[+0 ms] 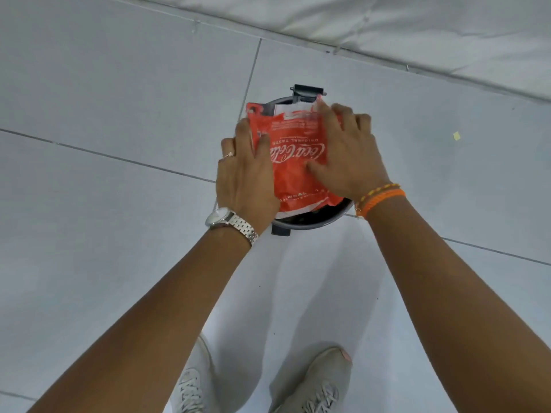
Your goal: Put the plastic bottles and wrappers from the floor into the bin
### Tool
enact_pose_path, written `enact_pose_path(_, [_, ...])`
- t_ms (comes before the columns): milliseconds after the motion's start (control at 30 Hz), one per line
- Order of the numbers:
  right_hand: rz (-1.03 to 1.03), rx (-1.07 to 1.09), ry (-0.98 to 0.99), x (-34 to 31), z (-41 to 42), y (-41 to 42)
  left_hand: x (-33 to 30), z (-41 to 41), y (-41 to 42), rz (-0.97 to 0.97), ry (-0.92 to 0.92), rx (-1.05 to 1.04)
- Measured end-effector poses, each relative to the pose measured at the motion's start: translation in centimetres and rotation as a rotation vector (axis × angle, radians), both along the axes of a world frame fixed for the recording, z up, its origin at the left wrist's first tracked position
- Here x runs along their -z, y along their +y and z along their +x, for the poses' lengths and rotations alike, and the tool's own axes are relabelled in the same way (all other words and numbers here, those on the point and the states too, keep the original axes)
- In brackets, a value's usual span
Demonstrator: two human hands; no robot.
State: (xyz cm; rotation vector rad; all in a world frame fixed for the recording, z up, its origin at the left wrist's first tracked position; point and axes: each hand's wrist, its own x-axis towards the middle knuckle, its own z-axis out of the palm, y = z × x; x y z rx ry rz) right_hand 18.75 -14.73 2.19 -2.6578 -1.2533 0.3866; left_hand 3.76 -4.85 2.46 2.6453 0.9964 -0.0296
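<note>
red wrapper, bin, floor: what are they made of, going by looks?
Red wrapper: thin plastic film, likely; it creases and carries glossy print. Both hands press on it: left hand, right hand.
Bin: grey rim with a smooth sheen, metal or hard plastic, cannot tell; black hinge looks plastic.
Floor: pale glazed tile, with grout lines and soft reflections.

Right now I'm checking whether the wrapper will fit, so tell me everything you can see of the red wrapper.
The red wrapper is a crinkled plastic sheet, red with white Coca-Cola lettering and a white underside showing at its edges. It lies spread across the mouth of the round grey bin, overhanging the far rim. The left hand presses its left side, and the right hand lies flat on its right. It is not yet down inside.
</note>
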Motion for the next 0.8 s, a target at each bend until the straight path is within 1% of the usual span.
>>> enact_pose_path(100, [-0.126, -0.030, 0.022, 0.9, 0.0, 1.2, 0.4, 1.9, 0.0, -0.108, 0.042, 0.043])
enact_pose_path(200, [-0.264, -0.051, 0.025, 2.1, -0.4, 2.0, 1.4, 3.4, 0.1, -0.132, 0.179, 0.070])
enact_pose_path(300, [-0.380, -0.028, 0.082, 3.6, -0.6, 2.4, 2.4, 4.4, 0.2, -0.187, 0.282, 0.095])
enact_pose_path(333, [-0.384, -0.014, 0.084, 4.0, -0.8, 2.4, 2.8, 4.6, 0.3, -0.211, 0.297, 0.093])
enact_pose_path(400, [-0.347, -0.002, -0.003, 4.8, -1.6, 2.4, 3.8, 4.7, 0.7, -0.214, 0.349, 0.114])
enact_pose_path(500, [-0.272, 0.037, -0.130, 6.6, -3.4, 2.4, 5.9, 4.8, 0.8, -0.106, 0.454, 0.190])
enact_pose_path(567, [-0.293, 0.046, -0.139, 7.5, -4.3, 2.4, 7.0, 5.2, 0.7, -0.082, 0.516, 0.238])
enact_pose_path(633, [-0.298, 0.039, -0.138, 7.9, -4.5, 2.4, 7.5, 5.5, 0.6, -0.105, 0.563, 0.261])
enact_pose_path(700, [-0.315, -0.046, -0.212, 8.1, -4.3, 2.2, 7.3, 5.4, 0.7, -0.162, 0.576, 0.164])
enact_pose_path(733, [-0.381, -0.098, -0.219, 7.5, -4.2, 2.1, 7.0, 5.1, 0.7, -0.166, 0.540, 0.107])
enact_pose_path(767, [-0.395, -0.140, -0.218, 7.1, -3.7, 2.0, 6.1, 5.1, 1.0, -0.144, 0.514, 0.094])
enact_pose_path(800, [-0.399, -0.139, -0.153, 6.4, -3.5, 2.0, 5.4, 4.7, 1.1, -0.090, 0.487, 0.147])
